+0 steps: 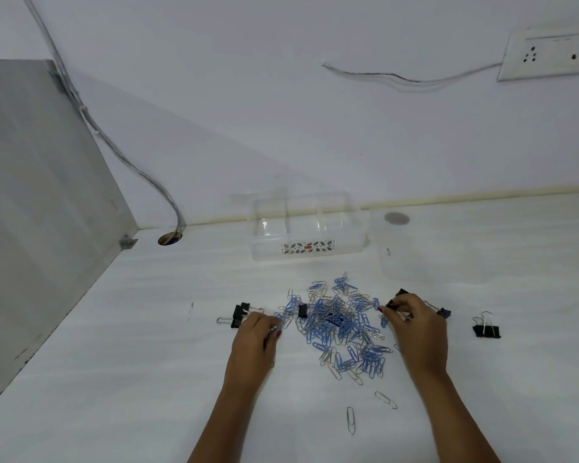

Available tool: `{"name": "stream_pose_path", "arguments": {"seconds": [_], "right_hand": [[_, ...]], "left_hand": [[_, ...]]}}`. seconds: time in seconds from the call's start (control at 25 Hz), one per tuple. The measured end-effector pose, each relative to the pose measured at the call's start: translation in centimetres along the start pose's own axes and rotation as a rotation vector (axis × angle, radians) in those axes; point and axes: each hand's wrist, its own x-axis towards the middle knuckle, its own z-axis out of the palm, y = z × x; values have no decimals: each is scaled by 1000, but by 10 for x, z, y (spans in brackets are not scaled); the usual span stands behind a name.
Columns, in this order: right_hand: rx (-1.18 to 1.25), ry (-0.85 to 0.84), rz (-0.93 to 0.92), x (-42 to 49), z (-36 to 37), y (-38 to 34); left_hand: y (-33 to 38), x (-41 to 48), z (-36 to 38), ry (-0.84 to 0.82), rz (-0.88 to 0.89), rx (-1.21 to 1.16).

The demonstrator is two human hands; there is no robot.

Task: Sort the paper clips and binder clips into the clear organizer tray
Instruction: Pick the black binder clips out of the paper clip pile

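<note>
Take the pile of paper clips (pixel 340 325) as your landmark: a loose heap of blue and silver clips on the white table (pixel 147 379), lying between your two hands. Beyond the pile, near the wall, sits the clear organizer tray (pixel 310 252), with a patterned label on its near wall; its divided compartments look empty. To the right of the tray lies a clear lid (pixel 428 252), flat on the table.

Your left hand (pixel 256 342) rests at the pile's left edge, fingers curled down onto the nearest clips; whether it actually grips one, you cannot tell from here. Just beyond that hand, left of the pile, are two black binder clips (pixel 239 314) touching each other, their wire handles spread out.

Your right hand (pixel 415 324) is at the pile's right edge, its thumb and fingertips pinched on a black binder clip (pixel 400 297) lifted slightly at the fingertips. Another small black binder clip (pixel 302 310) lies in the left part of the pile. Right of your right hand is one more binder clip (pixel 443 312), and further right again, well apart from the pile, a larger binder clip (pixel 486 330) stands with its handles up.

Two stray silver paper clips (pixel 350 419) lie on your side of the pile, apart from it.
</note>
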Motion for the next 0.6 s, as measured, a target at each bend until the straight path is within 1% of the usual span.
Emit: {"name": "stream_pose_path", "arguments": {"seconds": [0.12,0.24,0.32,0.4,0.48,0.56,0.6], "right_hand": [[-158,82,42,7,-11,14],[-317,199,80,15,-15,23],[-280,269,121,17,-18,24],[-164,363,175,19,-24,24],[-104,427,215,18,-29,27],[-97,402,207,18,-29,28],[-114,366,168,17,-26,26]], "left_hand": [[3,-1,-5,7,6,-15],[7,-3,-10,97,-65,-25],[8,-4,-11,141,-105,-7],[8,-7,-12,124,-131,0],[6,-10,-14,86,-118,-12],[2,-12,-16,39,-116,-55],[-1,-12,-16,6,-128,-75]]}}
